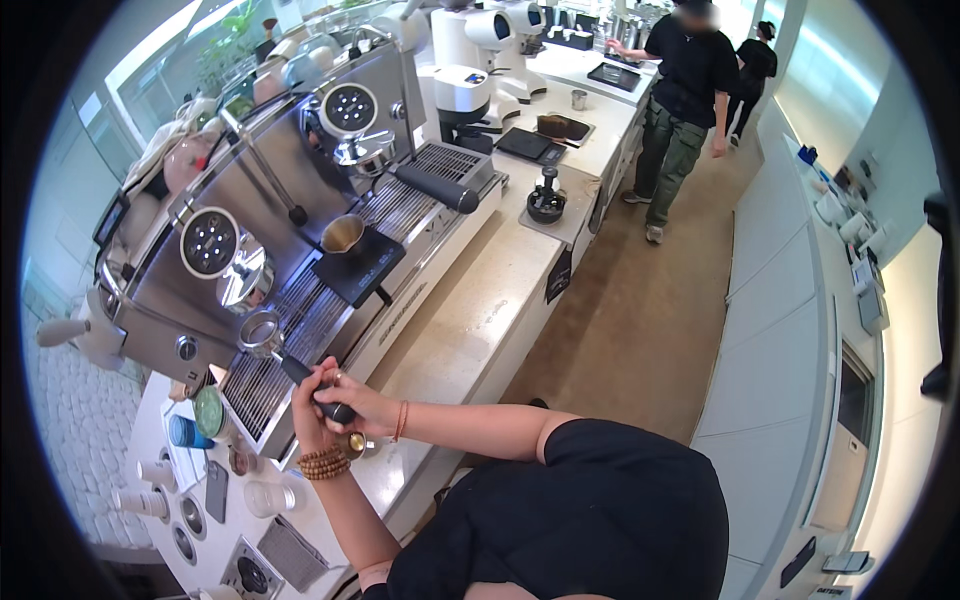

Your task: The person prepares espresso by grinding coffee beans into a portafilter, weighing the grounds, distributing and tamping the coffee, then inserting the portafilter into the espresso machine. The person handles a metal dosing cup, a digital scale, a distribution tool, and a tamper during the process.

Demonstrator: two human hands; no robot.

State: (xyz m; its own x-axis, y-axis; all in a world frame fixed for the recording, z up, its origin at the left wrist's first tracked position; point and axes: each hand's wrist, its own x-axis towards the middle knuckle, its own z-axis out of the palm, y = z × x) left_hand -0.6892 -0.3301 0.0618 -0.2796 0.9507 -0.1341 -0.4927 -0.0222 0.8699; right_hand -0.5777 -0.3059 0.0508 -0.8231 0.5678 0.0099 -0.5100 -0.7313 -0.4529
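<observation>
Both of my hands hold the black handle of a portafilter [297,369]. My left hand [306,401], with wooden beads at the wrist, wraps the handle from the left. My right hand [361,399] grips it near its end. The portafilter's metal basket [261,330] is over the drip tray, just below the near group head [246,279] and apart from it. This group head belongs to a steel espresso machine [300,150]. To the right on the drip tray, a black scale [361,264] carries a small metal cup [343,234]. A second portafilter [435,187] is fitted in the far group head.
A black tamper [547,199] stands on the counter beyond the machine, near white grinders [461,90]. Glass jar [268,499], phone [217,491], grey cloth [292,553] and paper cups [141,501] lie left. A person [682,97] stands in the aisle; another is farther back.
</observation>
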